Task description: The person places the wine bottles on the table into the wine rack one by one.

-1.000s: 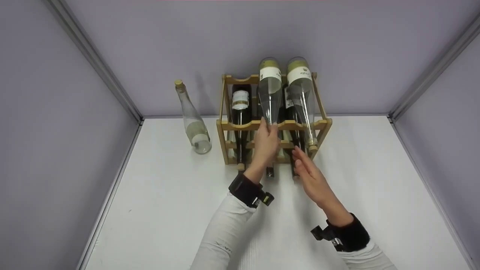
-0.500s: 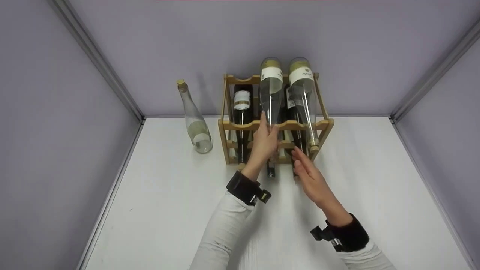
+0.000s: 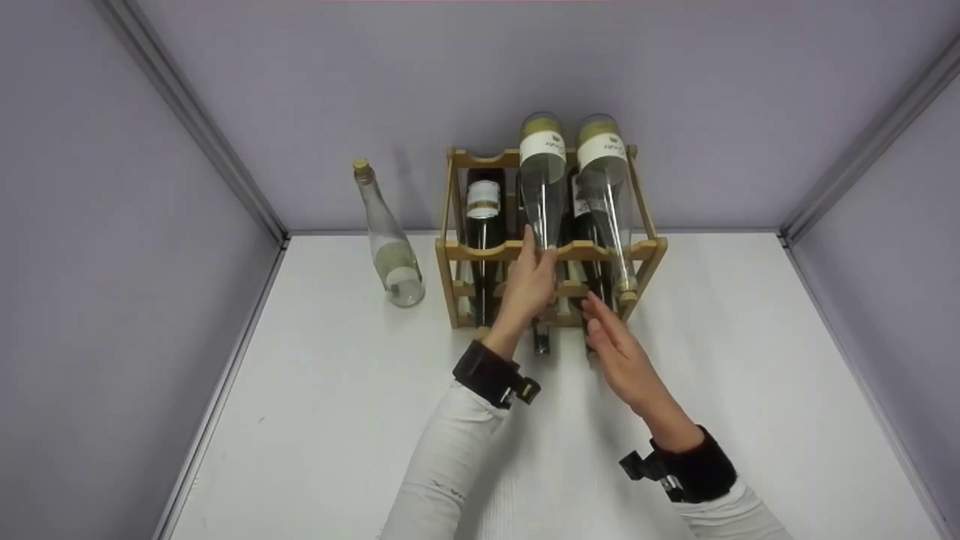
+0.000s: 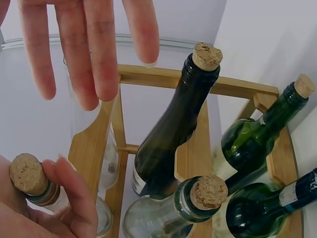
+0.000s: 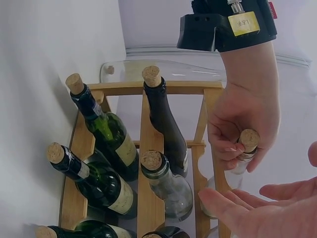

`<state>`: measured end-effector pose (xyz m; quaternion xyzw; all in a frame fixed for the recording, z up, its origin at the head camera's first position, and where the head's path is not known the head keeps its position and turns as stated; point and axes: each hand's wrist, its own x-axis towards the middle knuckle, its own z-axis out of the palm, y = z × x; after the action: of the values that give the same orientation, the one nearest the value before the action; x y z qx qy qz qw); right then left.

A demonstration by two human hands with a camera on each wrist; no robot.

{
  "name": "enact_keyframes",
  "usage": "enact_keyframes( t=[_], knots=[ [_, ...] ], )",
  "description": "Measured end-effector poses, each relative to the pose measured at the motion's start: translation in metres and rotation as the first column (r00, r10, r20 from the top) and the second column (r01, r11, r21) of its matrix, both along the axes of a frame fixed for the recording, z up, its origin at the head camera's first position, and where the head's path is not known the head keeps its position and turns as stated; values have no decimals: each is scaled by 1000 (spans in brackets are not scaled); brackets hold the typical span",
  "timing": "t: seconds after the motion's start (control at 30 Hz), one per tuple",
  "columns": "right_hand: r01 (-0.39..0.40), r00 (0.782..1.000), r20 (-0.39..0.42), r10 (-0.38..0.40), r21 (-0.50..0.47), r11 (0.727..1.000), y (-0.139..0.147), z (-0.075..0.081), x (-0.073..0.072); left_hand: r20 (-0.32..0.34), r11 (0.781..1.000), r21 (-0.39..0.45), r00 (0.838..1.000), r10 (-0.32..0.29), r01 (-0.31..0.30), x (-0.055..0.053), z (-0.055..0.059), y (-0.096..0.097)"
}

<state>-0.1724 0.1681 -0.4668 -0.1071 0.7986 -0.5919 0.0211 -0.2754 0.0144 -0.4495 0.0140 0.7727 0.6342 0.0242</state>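
In the head view my left hand [image 3: 530, 289] holds the neck of a clear glass wine bottle [image 3: 543, 187], its fingers and thumb curled round it just below the cork [image 4: 28, 173]. The bottle lies on the top of a wooden wine rack [image 3: 495, 251], neck toward me, white label upward at the back. My right hand [image 3: 626, 364] is held in front of the rack's right side, fingers straight and holding nothing. Its fingers [image 5: 225, 206] also show in the right wrist view, near the left hand. Another clear bottle [image 3: 602, 180] lies on the rack just to the right.
Lower in the rack lie several dark corked bottles, one at the left [image 3: 484, 217] with a white label. A corked clear bottle [image 3: 394, 259] stands upright on the white table [image 3: 315, 420] left of the rack. Grey panels [image 3: 637, 60] enclose the table.
The held bottle has turned about its length, so its label print now faces up more. My left wrist has shifted slightly left. The right hand has barely moved.
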Motion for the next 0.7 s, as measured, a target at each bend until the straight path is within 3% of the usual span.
enact_keyframes(
  t=[0.37, 0.7],
  knots=[
    [-7, 1000, -12, 6, -34, 999, -4, -1, 0, 9, 1000, -23, 1000, -17, 17, -3, -4, 0],
    [-26, 1000, -10, 25, -57, 998, -7, -3, -1, 9, 992, -117, 999, -36, 37, -6, -4, 1]
  ],
)
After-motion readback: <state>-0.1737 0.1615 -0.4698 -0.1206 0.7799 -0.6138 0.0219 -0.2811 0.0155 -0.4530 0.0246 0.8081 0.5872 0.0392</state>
